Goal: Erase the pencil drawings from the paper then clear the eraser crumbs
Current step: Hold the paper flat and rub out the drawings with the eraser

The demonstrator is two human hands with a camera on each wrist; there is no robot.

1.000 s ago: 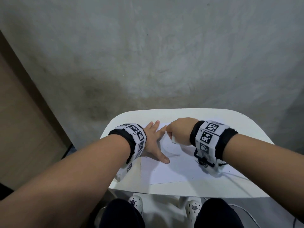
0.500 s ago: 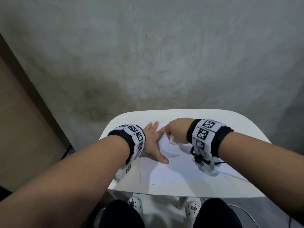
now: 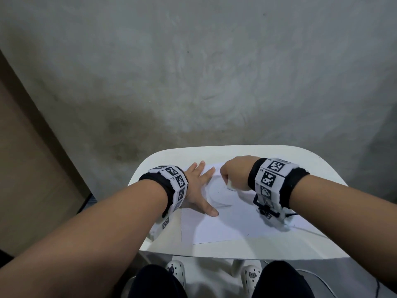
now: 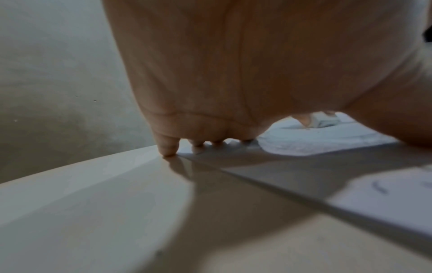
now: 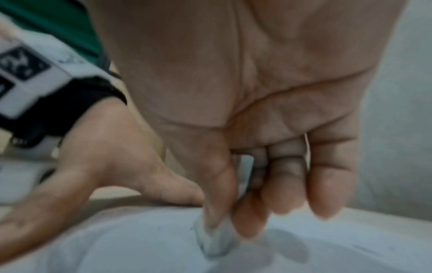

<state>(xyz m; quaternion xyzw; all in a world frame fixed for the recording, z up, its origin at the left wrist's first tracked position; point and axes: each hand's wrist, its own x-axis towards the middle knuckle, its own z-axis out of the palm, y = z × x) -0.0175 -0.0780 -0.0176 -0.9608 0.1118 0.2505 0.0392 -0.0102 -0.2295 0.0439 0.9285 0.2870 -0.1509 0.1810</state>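
A white sheet of paper [image 3: 232,222] lies on the small white table [image 3: 279,248], with faint curved pencil lines [image 3: 217,196] near its far half. My left hand [image 3: 198,188] lies flat with spread fingers on the paper's left edge, thumb pointing toward me. My right hand [image 3: 236,173] is curled and pinches a small white eraser [image 3: 231,184], whose tip touches the paper [image 5: 350,254]. In the right wrist view the eraser [image 5: 215,242] shows between thumb and forefinger, blurred. The left wrist view shows my fingertips [image 4: 168,149] pressed down at the paper's edge [image 4: 304,195].
The table stands against a grey concrete wall [image 3: 193,72]. A wooden panel [image 3: 25,158] rises at the left. My knees and white shoes [image 3: 176,274] show under the table's near edge. A thin cable [image 3: 309,231] trails off the right wrist over the table.
My right hand with the eraser has shifted slightly back and forth over the pencil lines. The left hand has stayed pressed on the paper.
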